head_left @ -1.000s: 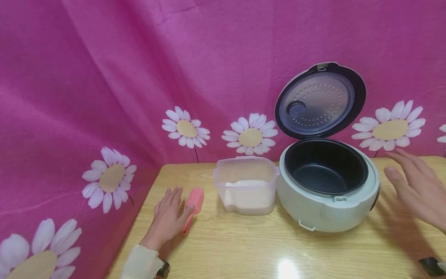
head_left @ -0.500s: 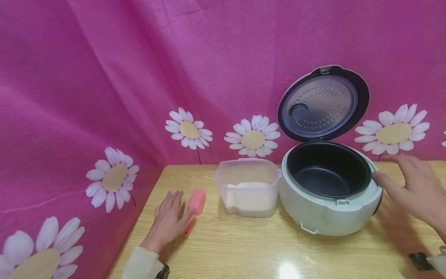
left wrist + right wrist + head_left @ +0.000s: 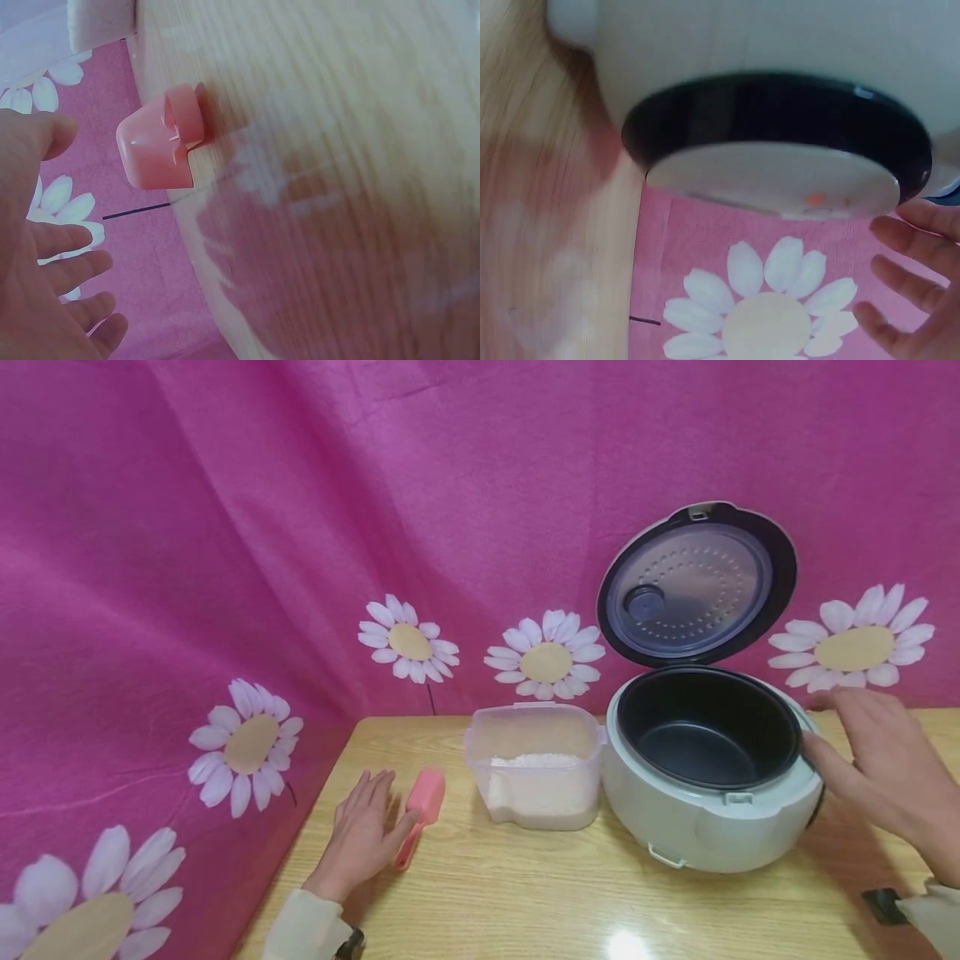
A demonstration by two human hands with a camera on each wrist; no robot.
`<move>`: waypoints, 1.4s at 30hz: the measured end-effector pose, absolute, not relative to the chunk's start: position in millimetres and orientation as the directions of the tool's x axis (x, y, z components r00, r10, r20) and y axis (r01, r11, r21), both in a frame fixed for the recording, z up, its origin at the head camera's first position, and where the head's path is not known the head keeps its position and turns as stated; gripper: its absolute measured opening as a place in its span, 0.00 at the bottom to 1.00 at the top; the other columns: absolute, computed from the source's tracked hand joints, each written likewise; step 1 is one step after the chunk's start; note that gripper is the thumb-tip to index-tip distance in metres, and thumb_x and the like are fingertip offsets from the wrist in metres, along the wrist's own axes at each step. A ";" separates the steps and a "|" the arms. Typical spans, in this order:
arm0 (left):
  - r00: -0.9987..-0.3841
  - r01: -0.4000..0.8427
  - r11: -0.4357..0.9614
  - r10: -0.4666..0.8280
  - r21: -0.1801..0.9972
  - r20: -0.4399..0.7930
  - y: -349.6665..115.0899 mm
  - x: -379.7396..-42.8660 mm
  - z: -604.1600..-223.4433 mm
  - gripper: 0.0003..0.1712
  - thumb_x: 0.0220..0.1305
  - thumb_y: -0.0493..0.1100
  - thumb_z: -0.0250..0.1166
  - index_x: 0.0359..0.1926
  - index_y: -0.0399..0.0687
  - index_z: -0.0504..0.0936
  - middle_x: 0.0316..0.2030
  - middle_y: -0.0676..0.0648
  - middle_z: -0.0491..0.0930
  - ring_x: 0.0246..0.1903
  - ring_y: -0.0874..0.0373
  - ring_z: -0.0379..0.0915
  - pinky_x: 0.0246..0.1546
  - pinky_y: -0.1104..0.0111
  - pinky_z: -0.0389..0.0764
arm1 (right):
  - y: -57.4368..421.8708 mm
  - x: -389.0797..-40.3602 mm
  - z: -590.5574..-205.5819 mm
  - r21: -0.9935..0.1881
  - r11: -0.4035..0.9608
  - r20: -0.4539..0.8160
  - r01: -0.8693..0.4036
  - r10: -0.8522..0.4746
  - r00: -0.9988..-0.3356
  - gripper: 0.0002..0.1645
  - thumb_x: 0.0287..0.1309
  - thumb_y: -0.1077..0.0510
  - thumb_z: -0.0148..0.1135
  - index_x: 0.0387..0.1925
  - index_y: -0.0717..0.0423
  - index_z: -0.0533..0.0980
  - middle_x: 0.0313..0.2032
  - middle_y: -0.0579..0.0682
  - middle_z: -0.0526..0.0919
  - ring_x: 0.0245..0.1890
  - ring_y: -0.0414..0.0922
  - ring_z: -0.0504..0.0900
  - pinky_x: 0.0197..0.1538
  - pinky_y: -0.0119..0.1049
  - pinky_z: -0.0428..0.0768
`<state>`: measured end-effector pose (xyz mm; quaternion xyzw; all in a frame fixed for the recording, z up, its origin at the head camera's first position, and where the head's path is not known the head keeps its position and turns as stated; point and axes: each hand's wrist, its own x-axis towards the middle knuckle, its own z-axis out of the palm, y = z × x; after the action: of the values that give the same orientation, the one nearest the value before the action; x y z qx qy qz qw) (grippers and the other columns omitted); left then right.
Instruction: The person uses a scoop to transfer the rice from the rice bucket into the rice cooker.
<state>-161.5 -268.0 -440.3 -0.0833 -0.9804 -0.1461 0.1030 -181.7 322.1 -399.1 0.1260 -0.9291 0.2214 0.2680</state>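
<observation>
My left hand (image 3: 357, 835) is held over the table with fingers extended, just left of a pink scoop (image 3: 426, 797); the thumb overlaps the scoop's handle in the head view. The left wrist view shows the hand apart from the scoop (image 3: 154, 142). At the right side of a pale green rice cooker (image 3: 705, 831), my right hand (image 3: 888, 768) has its thumb right at the rim and its fingers spread. Its fingertips come close to the cooker's side (image 3: 765, 45) in the right wrist view. The cooker's lid (image 3: 690, 585) stands raised over a dark inner pot (image 3: 705, 727).
A translucent lilac container (image 3: 480, 735) with white grain inside stands against the cooker's left side. The wooden table (image 3: 540, 893) ends at a pink cloth (image 3: 480, 485) with daisies, which rises behind and along the left.
My right hand has moved left and slightly down, up to the cooker's right rim. The left hand stays beside the scoop. The head view has shifted a little.
</observation>
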 end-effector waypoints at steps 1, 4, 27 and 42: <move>-0.965 0.194 0.944 0.134 0.268 0.228 -267.6 -161.5 -440.5 0.43 0.71 0.58 0.63 0.74 0.34 0.65 0.73 0.32 0.67 0.78 0.31 0.53 0.70 0.33 0.61 | 322.0 -181.7 -398.7 -0.339 0.877 0.553 -0.340 -0.107 -0.826 0.25 0.56 0.60 0.61 0.54 0.70 0.70 0.52 0.73 0.73 0.57 0.70 0.64 0.68 0.68 0.60; -0.964 0.195 0.945 0.134 0.264 0.231 -266.0 -161.8 -441.4 0.43 0.70 0.57 0.64 0.74 0.34 0.65 0.73 0.32 0.67 0.78 0.31 0.54 0.70 0.34 0.62 | 322.2 -182.5 -397.9 -0.303 0.901 0.552 -0.310 -0.098 -0.828 0.19 0.54 0.59 0.61 0.45 0.67 0.71 0.42 0.67 0.75 0.47 0.64 0.66 0.50 0.61 0.65; -0.980 0.177 0.945 0.144 0.276 0.138 -255.1 -167.7 -449.5 0.41 0.71 0.54 0.64 0.73 0.31 0.65 0.68 0.31 0.73 0.68 0.35 0.71 0.69 0.44 0.72 | 325.1 -181.4 -396.1 -0.270 0.915 0.397 -0.300 -0.179 -0.900 0.04 0.65 0.60 0.54 0.35 0.56 0.69 0.27 0.49 0.71 0.30 0.45 0.68 0.30 0.35 0.64; -0.980 0.158 0.958 0.122 0.238 0.159 -252.8 -175.1 -453.8 0.20 0.62 0.45 0.72 0.46 0.33 0.81 0.32 0.42 0.78 0.33 0.51 0.74 0.38 0.58 0.78 | 323.1 -180.9 -396.1 -0.250 0.911 0.467 -0.328 -0.183 -0.865 0.04 0.60 0.62 0.56 0.30 0.56 0.70 0.25 0.47 0.68 0.31 0.47 0.67 0.33 0.38 0.63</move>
<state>-175.1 -252.8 -453.8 -0.0709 -0.9870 -0.1255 0.0715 -180.9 323.1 -396.1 0.1343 -0.9519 0.1628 0.2223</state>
